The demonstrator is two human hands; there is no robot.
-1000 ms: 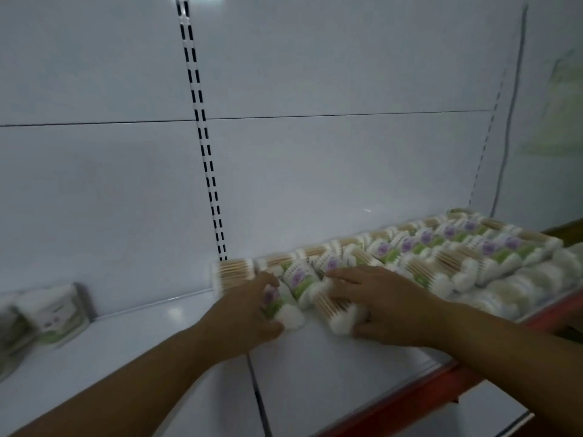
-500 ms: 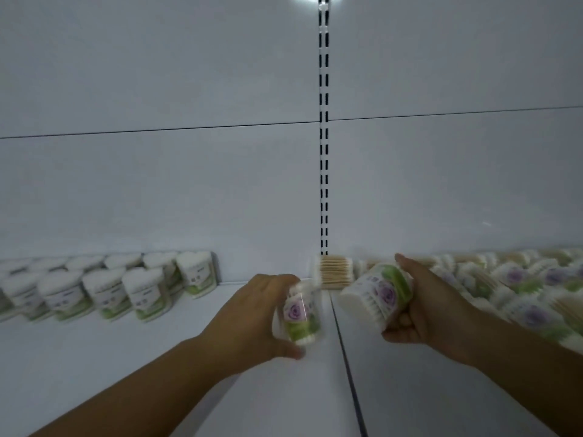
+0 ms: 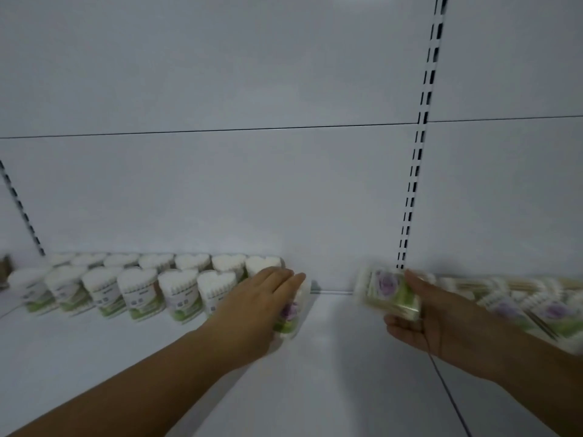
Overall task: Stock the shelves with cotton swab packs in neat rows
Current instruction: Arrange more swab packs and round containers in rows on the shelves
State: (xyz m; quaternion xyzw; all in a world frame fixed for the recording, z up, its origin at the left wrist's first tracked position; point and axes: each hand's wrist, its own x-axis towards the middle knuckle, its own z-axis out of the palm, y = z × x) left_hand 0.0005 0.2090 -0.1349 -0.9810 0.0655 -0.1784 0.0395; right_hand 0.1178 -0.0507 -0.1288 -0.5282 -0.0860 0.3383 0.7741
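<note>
**Two packs gripped, one at the open end of the rows**

The left hand (image 3: 262, 298) is wrapped over a clear plastic cotton swab pack with a purple-flower and green label (image 3: 291, 313). Its fingers are laid across the top, and the thumb is hidden. This pack is held tilted, low over or touching the white metal shelf (image 3: 331, 383). It lies just beside the right end of the two rows of upright white heart-topped swab packs (image 3: 142, 288), taken here as the landmark.

The right hand (image 3: 441, 323) is clamped, thumb above and fingers below, on a second flower-labelled pack (image 3: 389, 294). That pack is blurred and carried with its long axis roughly level, well to the right of the row end. Bare shelf is left between the two packs.

Further right, past the black-slotted upright strip (image 3: 416, 171), a loose heap of lying swab packs (image 3: 536, 307) is seen.

The left hand is judged the nearer to the row end. Its pack would need to be stood with its long axis vertical and pressed leftward against the last pack.
</note>
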